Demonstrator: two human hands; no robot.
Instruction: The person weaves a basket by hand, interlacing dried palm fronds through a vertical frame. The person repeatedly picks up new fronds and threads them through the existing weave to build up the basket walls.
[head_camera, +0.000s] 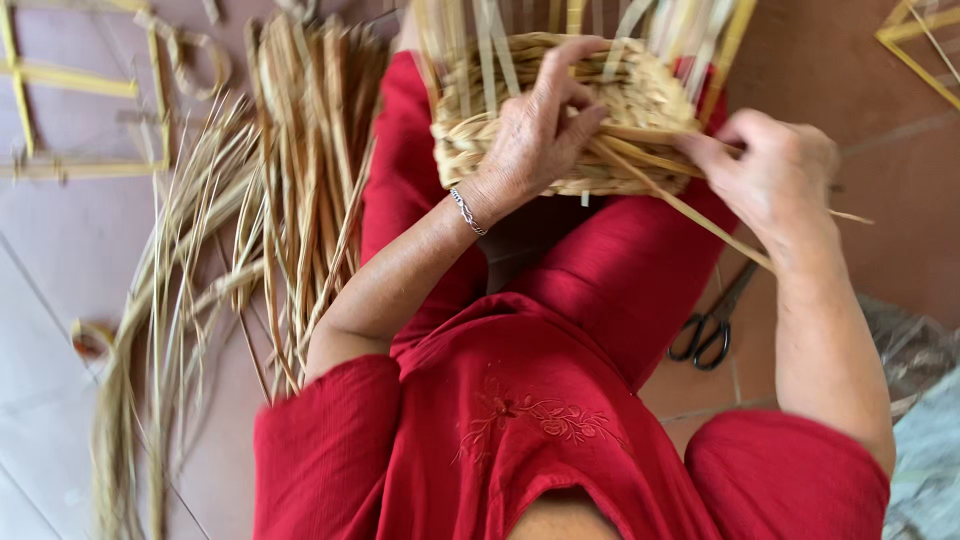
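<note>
A half-woven straw basket (620, 110) rests on my lap, its upright strands rising past the top edge of the view. My left hand (535, 135) presses against the basket's near wall, fingers curled over the woven rim. My right hand (770, 175) is closed on a few loose straw strands (680, 205) that run from the basket's side down to the right. A silver bracelet (467, 211) circles my left wrist.
A thick bundle of long straw (290, 170) lies on the tiled floor to my left. Black-handled scissors (712, 330) lie on the floor by my right leg. Yellow strip frames (60, 80) sit at far left and at top right (915, 45).
</note>
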